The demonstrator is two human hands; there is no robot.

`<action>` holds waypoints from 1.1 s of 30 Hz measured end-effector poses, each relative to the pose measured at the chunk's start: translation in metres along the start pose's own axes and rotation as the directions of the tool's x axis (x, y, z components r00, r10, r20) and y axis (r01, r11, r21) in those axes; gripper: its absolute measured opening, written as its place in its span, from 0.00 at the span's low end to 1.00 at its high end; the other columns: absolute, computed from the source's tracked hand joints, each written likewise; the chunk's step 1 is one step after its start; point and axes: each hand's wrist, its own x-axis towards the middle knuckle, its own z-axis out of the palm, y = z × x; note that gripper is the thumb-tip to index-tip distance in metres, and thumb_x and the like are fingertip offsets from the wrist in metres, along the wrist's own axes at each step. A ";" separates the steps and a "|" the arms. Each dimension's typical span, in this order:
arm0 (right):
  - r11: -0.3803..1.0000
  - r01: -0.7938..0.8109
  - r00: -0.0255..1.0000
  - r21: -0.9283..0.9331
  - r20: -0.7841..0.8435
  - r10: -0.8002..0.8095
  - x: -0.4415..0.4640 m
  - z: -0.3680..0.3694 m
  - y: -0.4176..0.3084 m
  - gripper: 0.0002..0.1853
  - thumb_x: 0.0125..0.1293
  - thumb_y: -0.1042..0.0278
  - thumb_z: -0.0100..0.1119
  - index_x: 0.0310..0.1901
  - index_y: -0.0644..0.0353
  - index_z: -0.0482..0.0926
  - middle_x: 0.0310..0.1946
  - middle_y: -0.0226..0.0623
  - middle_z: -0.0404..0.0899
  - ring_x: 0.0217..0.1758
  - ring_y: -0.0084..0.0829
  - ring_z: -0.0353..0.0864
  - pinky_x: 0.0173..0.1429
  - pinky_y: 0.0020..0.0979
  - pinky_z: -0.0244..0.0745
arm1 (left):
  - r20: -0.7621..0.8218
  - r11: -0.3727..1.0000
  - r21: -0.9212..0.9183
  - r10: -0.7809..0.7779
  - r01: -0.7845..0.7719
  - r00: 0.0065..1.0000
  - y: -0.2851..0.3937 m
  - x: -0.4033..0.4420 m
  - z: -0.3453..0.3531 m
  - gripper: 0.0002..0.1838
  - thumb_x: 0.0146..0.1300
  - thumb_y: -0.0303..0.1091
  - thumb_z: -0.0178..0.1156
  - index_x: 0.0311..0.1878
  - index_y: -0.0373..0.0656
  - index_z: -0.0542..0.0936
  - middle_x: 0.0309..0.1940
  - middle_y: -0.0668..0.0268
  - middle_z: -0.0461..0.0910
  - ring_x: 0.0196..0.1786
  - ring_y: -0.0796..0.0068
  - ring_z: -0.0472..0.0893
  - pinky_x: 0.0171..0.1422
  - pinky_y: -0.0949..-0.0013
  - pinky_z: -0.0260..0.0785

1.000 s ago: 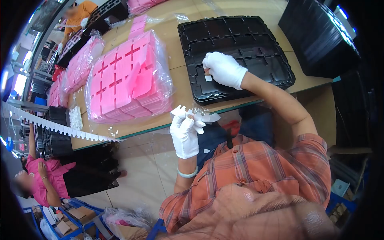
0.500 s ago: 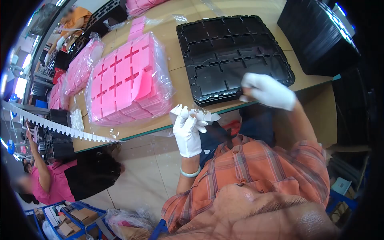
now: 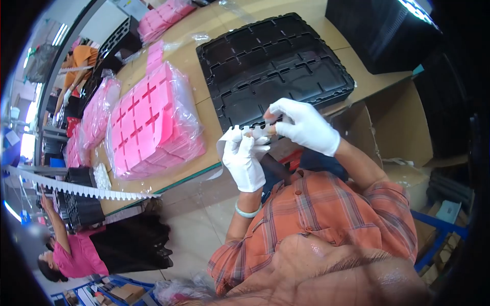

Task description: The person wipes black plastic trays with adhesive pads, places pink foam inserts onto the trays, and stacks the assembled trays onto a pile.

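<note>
My left hand (image 3: 245, 166), in a white glove, grips a short white strip with notched edges (image 3: 234, 133) at chest height, in front of the table edge. The strip curls down on its left side. At its right end is my right hand (image 3: 306, 126), also gloved but with bare fingertips, its fingers curled in against the strip. Just beyond both hands, a black moulded plastic tray (image 3: 270, 61) with cross-shaped ridges lies on top of the table. To the left, a stack of pink slotted sheets (image 3: 140, 120) sits in clear plastic wrap.
A tall black stack (image 3: 380, 35) stands at the table's far right, above an open cardboard box (image 3: 400, 120). More wrapped pink sheets (image 3: 99, 102) lie farther left. A long notched white strip (image 3: 92, 189) extends leftward beside a person in pink (image 3: 84, 250). Another person in orange (image 3: 81, 58) works beyond.
My right hand has moved left from the tray's front edge to the strip in my left hand. The camera view has shifted, and the person in pink appears farther right.
</note>
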 end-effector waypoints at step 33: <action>0.362 0.104 0.981 -0.926 0.035 -0.191 0.301 0.019 0.091 0.09 0.56 0.62 0.62 0.34 0.55 0.86 0.35 0.47 0.84 0.41 0.46 0.84 0.46 0.43 0.78 | -0.036 0.993 -0.117 -0.034 0.030 0.999 0.036 0.047 -0.064 0.08 0.65 0.26 0.53 0.45 0.35 0.73 0.22 0.61 0.77 0.18 0.73 0.76 0.19 0.77 0.66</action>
